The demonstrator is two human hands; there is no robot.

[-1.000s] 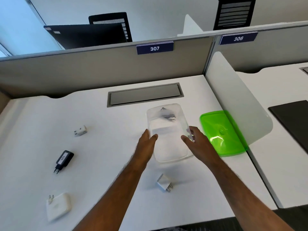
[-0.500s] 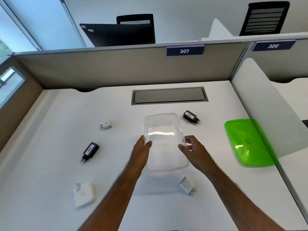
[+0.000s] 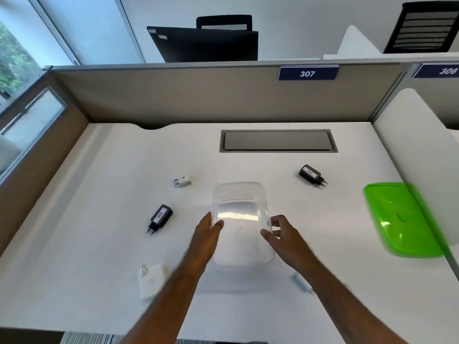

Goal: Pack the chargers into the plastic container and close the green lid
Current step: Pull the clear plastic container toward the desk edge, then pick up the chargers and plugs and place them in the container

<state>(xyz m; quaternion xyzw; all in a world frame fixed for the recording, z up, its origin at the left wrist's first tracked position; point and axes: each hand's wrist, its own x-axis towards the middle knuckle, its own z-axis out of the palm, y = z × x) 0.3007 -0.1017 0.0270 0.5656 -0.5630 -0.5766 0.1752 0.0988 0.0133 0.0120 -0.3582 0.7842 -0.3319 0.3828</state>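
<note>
The clear plastic container (image 3: 239,207) stands empty in the middle of the white desk (image 3: 104,256). My left hand (image 3: 207,235) presses its left wall and my right hand (image 3: 282,234) pinches its right rim, so both hold it. The green lid (image 3: 402,219) lies to the right, apart from the container. Loose chargers lie around it: a black one (image 3: 311,175) behind right, a small white one (image 3: 183,181) behind left, a black one (image 3: 161,217) left, a large white one (image 3: 151,281) near left. Another small white charger (image 3: 300,284) shows blurred beside my right forearm.
A grey cable hatch (image 3: 278,141) is set into the desk behind the container. Beige partition panels (image 3: 198,95) close off the back and left. A white divider (image 3: 417,145) stands on the right, just behind the lid.
Between both hands the container has slid left, away from the lid and from the black charger that was behind it. My view has swung left.
</note>
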